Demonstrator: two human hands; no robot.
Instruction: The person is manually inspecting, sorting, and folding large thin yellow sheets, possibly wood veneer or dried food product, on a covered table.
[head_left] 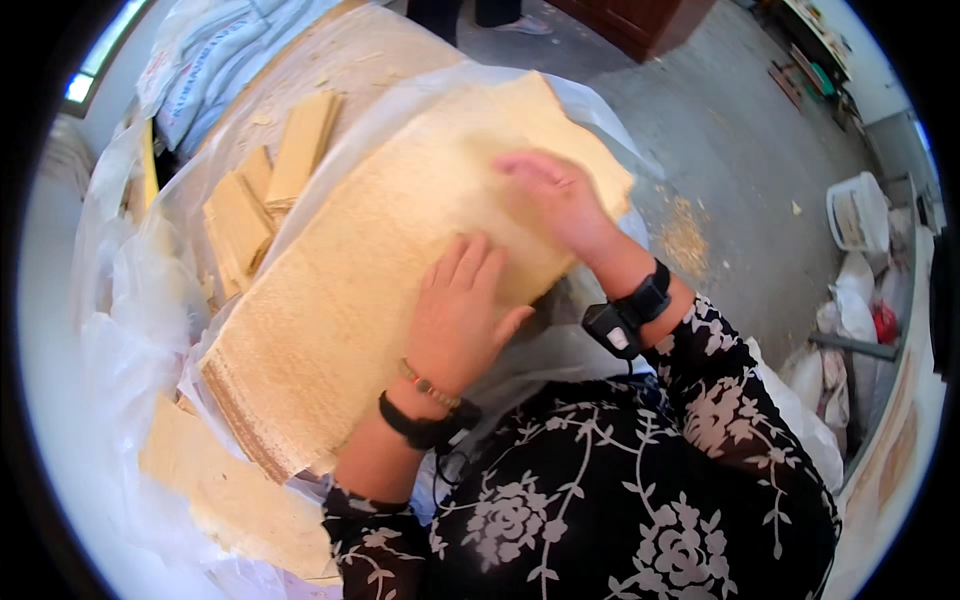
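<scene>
A thick stack of large, thin, pale-yellow sheets lies slantwise in front of me on clear plastic film. Its layered edge shows at the near left end. My left hand rests flat on the top sheet near its right-hand side, fingers stretched out and thumb apart. Over the farther part of the stack is my right hand, its fingers smeared by motion and pointing left. Whether they pinch anything or touch the sheet, I cannot make out.
Bundles of folded yellow strips lie left of the stack. Loose sheet pieces are at the near left. Plastic film hangs around the table; white sacks stand at the far left. Crumbs and a white bucket are to the right.
</scene>
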